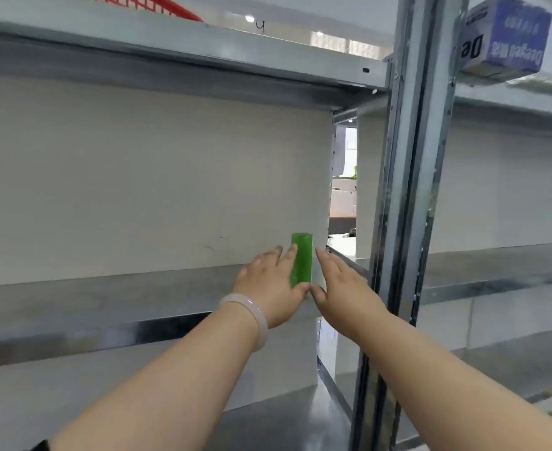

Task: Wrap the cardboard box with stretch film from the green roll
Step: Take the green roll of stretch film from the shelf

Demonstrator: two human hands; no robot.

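**Opening step: fetching the roll.** The green roll [302,258] is standing upright on the metal shelf [105,294], toward its right end and close to the back panel [137,174], with the upright post [408,190] just beyond. You are holding both arms out over the shelf's front edge, one hand on each side of the roll. Your left hand [268,284], the one wearing the pale bracelet [255,315], is lying against the roll's left side with fingers nearly straight and the thumb at its base. Your right hand [343,284] is sitting just beside the right side with fingers likewise straight, and it cannot be told whether it is touching. Neither grip is clamping the roll yet; both are spread apart and holding nothing. No cardboard box is showing on this shelf. A blue-printed box [509,40] is sitting on the upper shelf at the far right, and it cannot be told whether that is the one to be wrapped. Judging from this, no wrapping is under way and you are only at the pick-up. The next move is calling for fingers and thumb curled round the roll's body and a straight lift clear of the shelf, so the roll is not tipping against the back panel, and then a search for the loose film end.
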